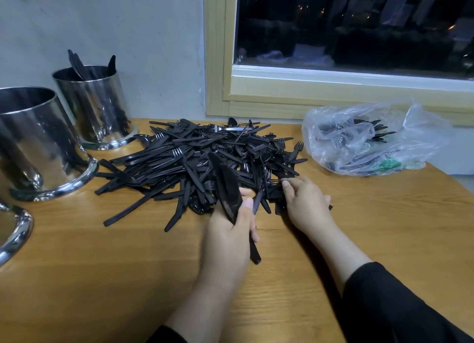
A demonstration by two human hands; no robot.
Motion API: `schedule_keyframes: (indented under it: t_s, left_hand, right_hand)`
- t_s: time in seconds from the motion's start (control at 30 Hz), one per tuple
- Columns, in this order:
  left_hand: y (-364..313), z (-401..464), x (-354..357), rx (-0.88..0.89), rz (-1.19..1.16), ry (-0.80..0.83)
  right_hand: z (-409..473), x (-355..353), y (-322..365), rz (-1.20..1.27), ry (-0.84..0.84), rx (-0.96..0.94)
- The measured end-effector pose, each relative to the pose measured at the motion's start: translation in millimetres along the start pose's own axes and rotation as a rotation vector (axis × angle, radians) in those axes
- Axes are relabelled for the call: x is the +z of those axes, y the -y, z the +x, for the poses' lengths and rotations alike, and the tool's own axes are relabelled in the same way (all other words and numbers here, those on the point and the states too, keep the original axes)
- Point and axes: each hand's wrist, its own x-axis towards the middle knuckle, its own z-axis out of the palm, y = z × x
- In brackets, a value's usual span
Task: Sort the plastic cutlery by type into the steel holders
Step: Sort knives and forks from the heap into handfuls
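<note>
A big pile of black plastic forks, knives and spoons [195,158] lies on the wooden table [102,278]. My left hand [228,235] grips a bunch of black knives [227,186], blades pointing up and away. My right hand [305,201] rests at the pile's near right edge, its thumb and fingers pinching a black piece of cutlery there; which type is hidden. At the left stand steel holders: the far one [97,106] holds some black cutlery, the nearer one [36,142] shows no contents from here, and a third [12,230] is cut off by the frame.
A clear plastic bag [369,140] with more black cutlery lies at the table's right, below a window with a yellow frame [333,91]. A grey wall rises behind the holders. One shiny metal utensil [230,129] lies on the far side of the pile.
</note>
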Motion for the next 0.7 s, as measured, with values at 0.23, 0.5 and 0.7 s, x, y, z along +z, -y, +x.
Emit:
schedule_keyframes:
  t_s: [0.23,0.5,0.7]
  left_hand:
    - [9,2,0,-0.045,0.087,0.029]
    - [8,5,0,-0.086,0.166,0.012]
    - [5,5,1,-0.114,0.139,0.009]
  right_hand:
    - [5,-1,6,-0.035,0.033,0.014]
    - [14,2,10,0.008,0.043,0.075]
    - [19,0,14,-0.044,0.081,0.085]
